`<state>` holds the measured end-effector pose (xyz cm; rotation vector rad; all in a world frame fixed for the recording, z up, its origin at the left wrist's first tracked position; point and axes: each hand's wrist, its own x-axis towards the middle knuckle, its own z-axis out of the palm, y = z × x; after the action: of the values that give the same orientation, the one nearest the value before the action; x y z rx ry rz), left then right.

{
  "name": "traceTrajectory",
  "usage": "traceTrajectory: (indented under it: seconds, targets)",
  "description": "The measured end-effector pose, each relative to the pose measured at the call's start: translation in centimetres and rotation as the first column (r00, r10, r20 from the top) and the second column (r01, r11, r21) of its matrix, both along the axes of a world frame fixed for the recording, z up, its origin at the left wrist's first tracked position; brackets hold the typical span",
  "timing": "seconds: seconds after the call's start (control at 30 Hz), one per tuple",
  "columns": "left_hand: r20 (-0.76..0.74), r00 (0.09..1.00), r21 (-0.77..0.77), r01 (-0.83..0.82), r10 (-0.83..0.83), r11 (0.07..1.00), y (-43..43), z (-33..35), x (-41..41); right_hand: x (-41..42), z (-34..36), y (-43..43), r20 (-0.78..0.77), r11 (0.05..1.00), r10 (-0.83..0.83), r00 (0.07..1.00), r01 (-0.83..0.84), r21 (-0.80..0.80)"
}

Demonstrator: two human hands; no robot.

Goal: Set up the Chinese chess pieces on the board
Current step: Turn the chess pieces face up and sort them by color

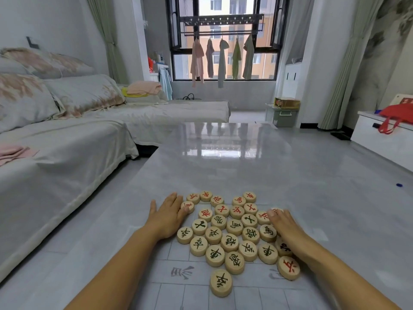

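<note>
Fingers (173, 201) straight, left hand (167, 217) and right hand (288, 229) flanking the pieces (230, 229), clustered on board (178, 256), glossy table (245, 164) beyond

Pale wooden pieces (230, 242), red and black characters

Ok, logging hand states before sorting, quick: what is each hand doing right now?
Left hand: open, flat, touching a red piece.
Right hand: open, resting on the heap of pieces, no grip on any.

Pretty bright room, daylight coming through a big black-framed window (225, 39) with clothes (221, 60) hanging there. Covered grey sofa (67, 142) on the left, glossy grey worktop (223, 157), pale green curtains (348, 70).
</note>
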<state>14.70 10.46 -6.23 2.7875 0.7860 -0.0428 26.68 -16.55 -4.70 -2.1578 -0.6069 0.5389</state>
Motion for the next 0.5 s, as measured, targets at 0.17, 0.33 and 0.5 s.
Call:
traceTrajectory:
  seconds: [0.17, 0.33, 0.5]
  targets:
    - [0.136, 0.991, -0.138, 0.009, 0.01, 0.99, 0.0, 0.0, -0.2, -0.6, 1.9, -1.1, -0.348, 0.949, -0.081, 0.934, 0.18, 0.261]
    - [0.444, 0.867, -0.59, 0.094, 0.225, 0.802, -1.5, 1.4, -3.1, -1.6, 2.6, -1.8, -0.398, 0.878, -0.108, 0.911, 0.275, 0.392]
    - [0.261, 0.957, -0.48, 0.012, 0.129, 0.877, -6.2, 2.1, -8.6, -1.7, 2.4, -2.0, -0.41, 0.825, -0.133, 0.902, 0.33, 0.459]
